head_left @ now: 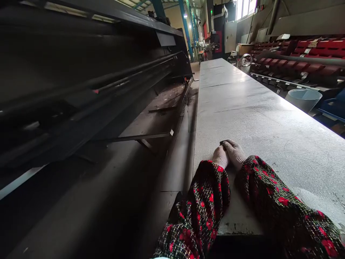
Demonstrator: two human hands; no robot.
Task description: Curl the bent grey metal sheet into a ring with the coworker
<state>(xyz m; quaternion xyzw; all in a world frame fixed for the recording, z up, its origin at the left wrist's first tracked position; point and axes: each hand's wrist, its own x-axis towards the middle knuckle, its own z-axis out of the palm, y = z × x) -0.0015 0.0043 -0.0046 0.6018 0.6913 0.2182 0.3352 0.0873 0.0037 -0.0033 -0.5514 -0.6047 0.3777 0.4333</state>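
Observation:
My left hand and my right hand lie together on a long grey metal sheet, both in white knit work gloves. The fingers of both hands look curled, and the gloves touch each other. Neither hand holds anything I can see. Dark sleeves with a red flower print cover both forearms, and the right one rests along the sheet.
A long black machine with steel bars runs along the left of the sheet. To the right stand a pale blue tub, a blue crate, and rows of red stacked material under a grey pipe. Blue columns rise at the far end.

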